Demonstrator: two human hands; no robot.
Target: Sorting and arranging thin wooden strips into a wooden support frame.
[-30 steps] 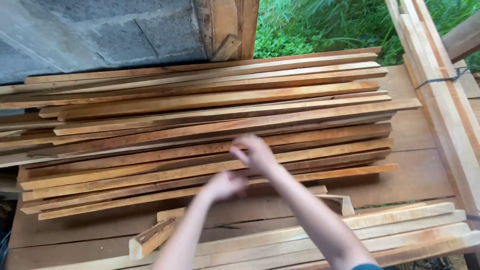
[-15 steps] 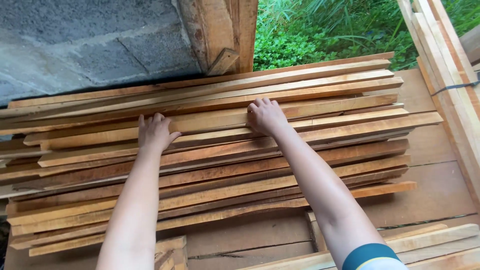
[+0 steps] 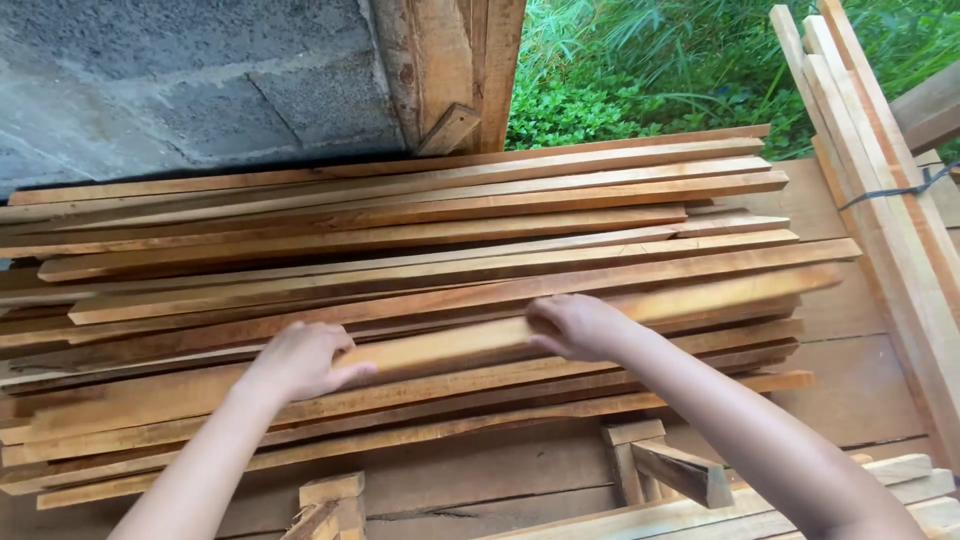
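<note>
A grey block wall [image 3: 170,85] fills the upper left of the frame, and green plants [image 3: 650,70] fill the upper middle and right. Below them a wide stack of long wooden slats [image 3: 400,215] runs from the left edge almost to the right, lying on a plank surface [image 3: 850,380] whose bare boards show at centre right. A bundle of pale battens [image 3: 880,210] slants down the right edge, tied with a dark cord. An upright timber post [image 3: 470,70] stands at top centre, and short offcut blocks [image 3: 660,465] lie at the bottom middle.

The step in hand looks like lifting one slat off the stack. The picked slat [image 3: 600,315] runs from lower left to centre right, its right end tilted a little above its neighbours. The left hand [image 3: 300,358] is curled over its near edge at lower left; the right hand [image 3: 575,325] is clamped over it at centre. Each grip is clenched on this one slat.

As a judgement, the next move calls for raising both ends evenly, since the piece is long and thin and could drag on the slats beneath it.

No package, label or sign shows anywhere in the frame.
</note>
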